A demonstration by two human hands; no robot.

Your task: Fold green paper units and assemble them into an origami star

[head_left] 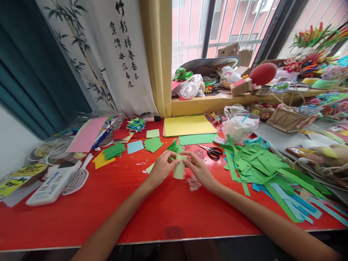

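Observation:
Between my two hands, above the red table, is a pale green sheet of paper, curved and hanging down from the fingertips. My left hand pinches its left edge, and my right hand pinches it at the upper right. Just behind the hands stand folded green paper pieces. Green paper squares, a light blue square and a pale green square lie beyond my left hand. Black-handled scissors rest beyond my right hand.
Green paper strips and blue strips heap up at the right. A white bottle and a hairbrush lie at the left. Yellow paper sheets and a plastic cup are at the back. The table's front edge is near.

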